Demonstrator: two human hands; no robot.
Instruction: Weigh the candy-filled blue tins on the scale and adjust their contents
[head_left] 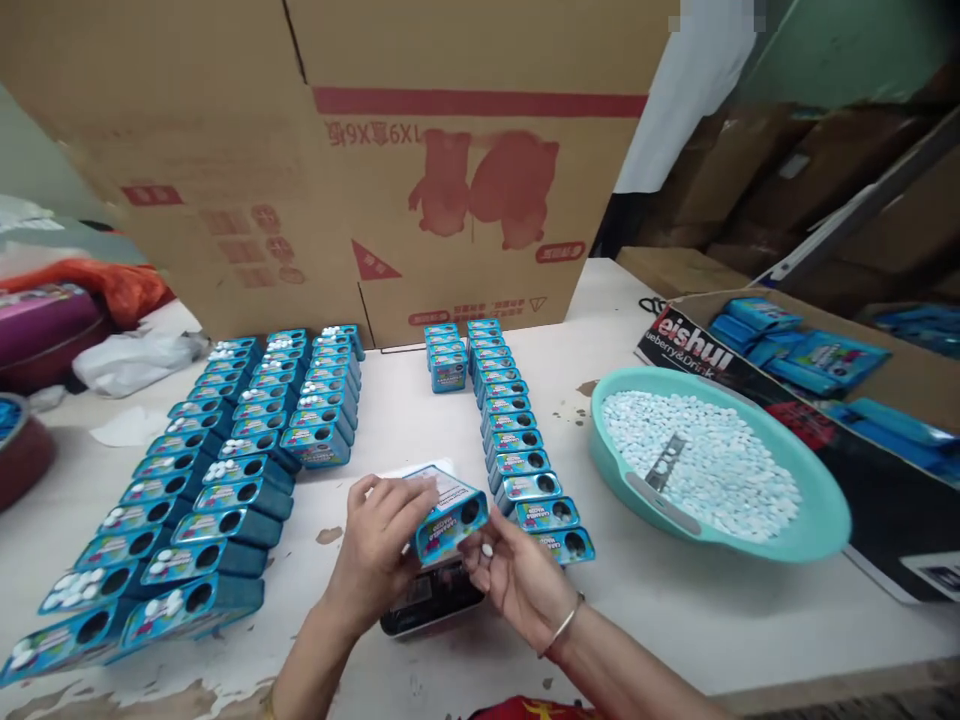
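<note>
Tins filled most of the white table (420, 430), laid out in neat files so each round hole faced up. The left hand (379, 545) was closed around one blue tin (450, 520), gripping it by its near end and tipping it toward the other hand, which put the hole within easy reach. The right hand (517, 580) sat just beside that tin, its fingers curled and pinching a single white tablet (487, 550) close to the opening. Under both hands lay a small black scale (431, 600), placed where a tin could be set straight down. To the left, three long rows of tins (217, 490) ran away from the person, several with loose white tablets resting on top. Another row of tins (517, 450) ran up the middle, its nearest tin just beside the right hand. A teal basin (817, 540) heaped with white tablets sat to the right, within arm's reach, a small scoop lying in it. A large cardboard box (360, 170) stood at the table's far edge.
</note>
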